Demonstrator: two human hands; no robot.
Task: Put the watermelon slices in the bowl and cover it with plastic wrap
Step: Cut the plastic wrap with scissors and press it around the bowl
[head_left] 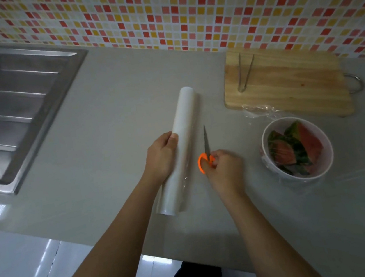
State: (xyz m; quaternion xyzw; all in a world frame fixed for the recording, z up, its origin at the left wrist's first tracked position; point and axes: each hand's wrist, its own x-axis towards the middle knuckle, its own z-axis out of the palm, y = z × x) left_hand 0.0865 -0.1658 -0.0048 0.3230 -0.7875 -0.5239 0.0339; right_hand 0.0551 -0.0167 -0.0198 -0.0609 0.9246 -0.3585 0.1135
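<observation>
Cutting the sheet free from the long white roll of plastic wrap (183, 143), by the look of it. Left hand (161, 156) closed around the roll's middle, pinning it to the grey countertop (111, 115). Right hand (225, 167) wrapped on the orange-handled scissors (205, 156), blades together and pointing away along the roll's right side. Red-and-green watermelon slices (296, 148) already in the round white bowl (296, 147), with clear film draped over it and spilling onto the counter around (loose at the edges, not yet tucked).

To finish well: keep the roll pressed flat so the film stays taut, run the blades close beside the roll in one straight pass, avoid dragging the sheet off the bowl.

Open counter between roll and bowl for the scissors. Wooden cutting board (286, 82) with metal tongs (244, 73) behind the bowl, steel sink (12, 102) well apart to the left, counter edge near at the front.
</observation>
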